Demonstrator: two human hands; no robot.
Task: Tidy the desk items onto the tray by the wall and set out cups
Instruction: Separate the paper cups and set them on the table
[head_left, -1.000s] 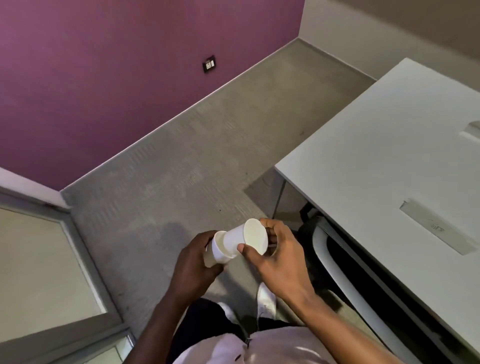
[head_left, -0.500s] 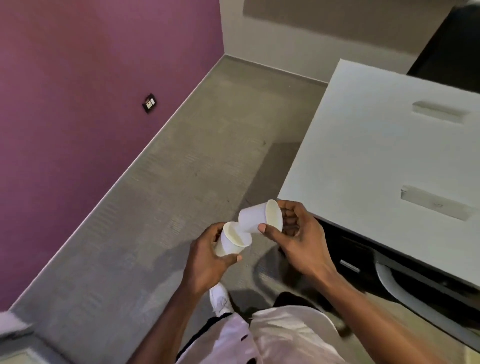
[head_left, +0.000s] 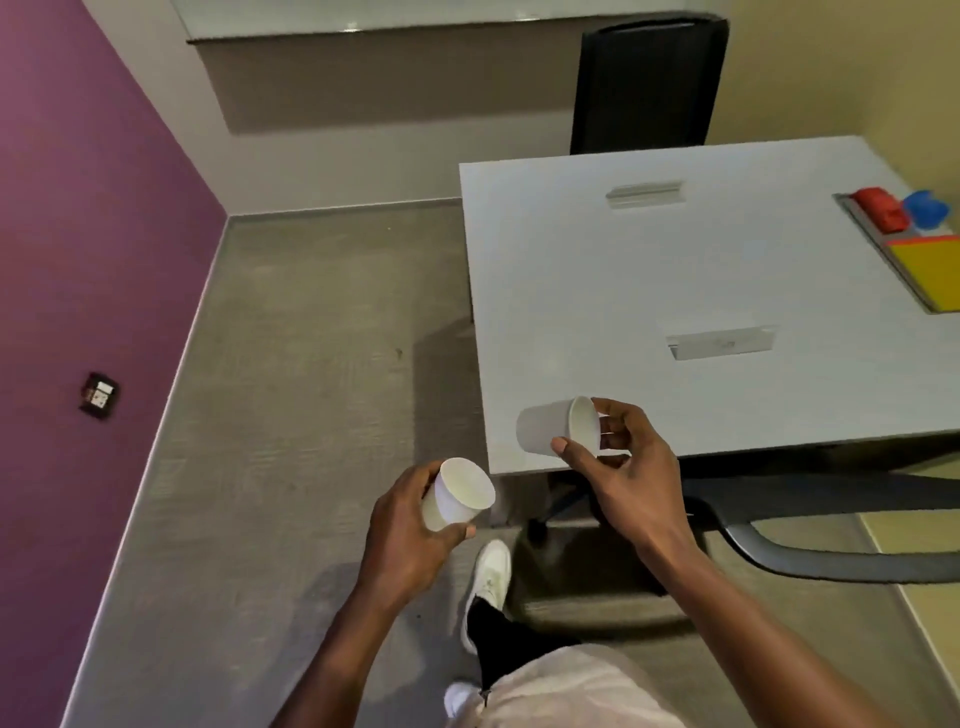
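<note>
One paper cup in each hand at the desk's near corner.

The left hand (head_left: 410, 530) grips a white cup (head_left: 457, 493) over the grey carpet (head_left: 311, 364); at two o'clock of it, the right hand (head_left: 623, 467) pinches a second cup (head_left: 558, 426), tipped sideways above the pale desk (head_left: 675, 270). Far at two o'clock, by the yellowish wall, a tray (head_left: 862, 218) holds red, blue and yellow things. A black chair (head_left: 644, 83) stands beyond; purple wall (head_left: 78, 234) at nine.

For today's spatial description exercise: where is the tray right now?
In the head view, the tray lies at the far right edge of the white desk, holding a red item, a blue item and a yellow sheet.
</note>
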